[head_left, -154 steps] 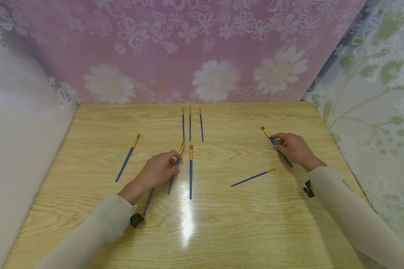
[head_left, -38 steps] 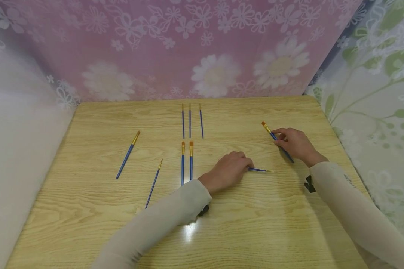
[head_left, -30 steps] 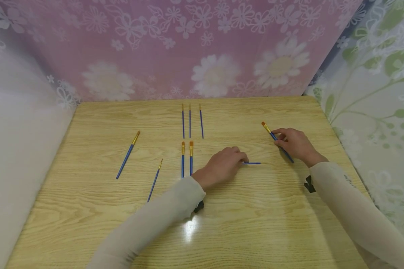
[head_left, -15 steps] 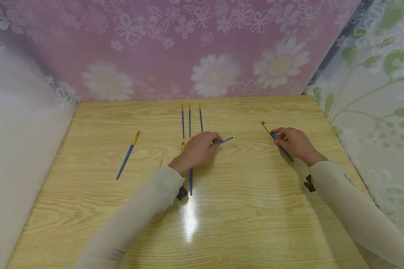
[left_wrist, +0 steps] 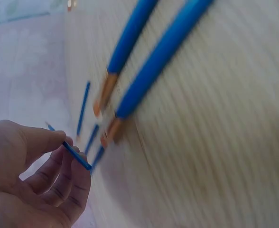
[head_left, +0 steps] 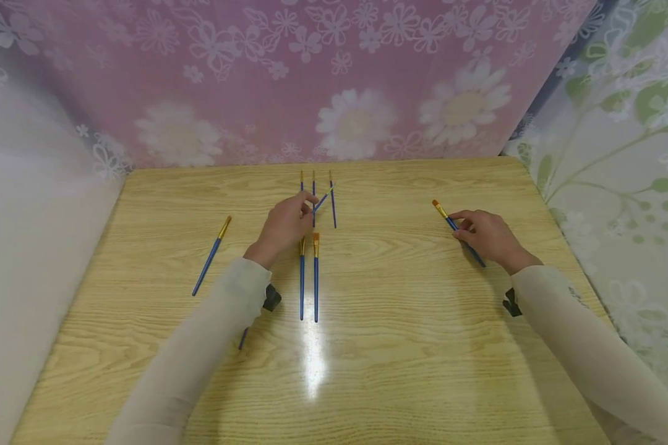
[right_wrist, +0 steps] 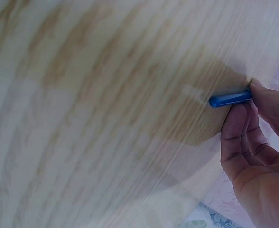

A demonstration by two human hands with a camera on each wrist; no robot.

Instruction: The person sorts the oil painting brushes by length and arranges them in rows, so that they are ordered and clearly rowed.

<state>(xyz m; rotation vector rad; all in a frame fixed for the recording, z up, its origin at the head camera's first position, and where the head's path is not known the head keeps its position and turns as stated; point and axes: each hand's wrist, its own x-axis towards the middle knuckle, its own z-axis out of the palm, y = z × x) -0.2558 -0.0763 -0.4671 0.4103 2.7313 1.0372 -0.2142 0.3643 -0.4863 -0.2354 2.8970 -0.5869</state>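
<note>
My left hand (head_left: 285, 224) pinches a thin blue paintbrush (head_left: 323, 201) between thumb and fingers, its tip pointing up and right. In the head view that brush crosses over a row of three thin paintbrushes (head_left: 333, 207) at the back of the table. The left wrist view shows the pinched brush's handle (left_wrist: 75, 154) at my thumb tip. My right hand (head_left: 491, 240) grips a wider flat paintbrush (head_left: 440, 209) by its blue handle at the right. Its handle end (right_wrist: 227, 99) sticks out past my fingers in the right wrist view.
Two flat brushes (head_left: 316, 284) lie side by side, bristles away from me, below the thin row. Another brush (head_left: 211, 256) lies slanted at the left. A brush handle (head_left: 243, 339) shows partly under my left sleeve. A flowered pink cloth (head_left: 256, 93) stands behind the wooden table (head_left: 401, 358).
My left hand set a flat brush beside another, picked up the thin brush from the right-middle, and carried it left and back to the thin row. My right hand has stayed in place.
</note>
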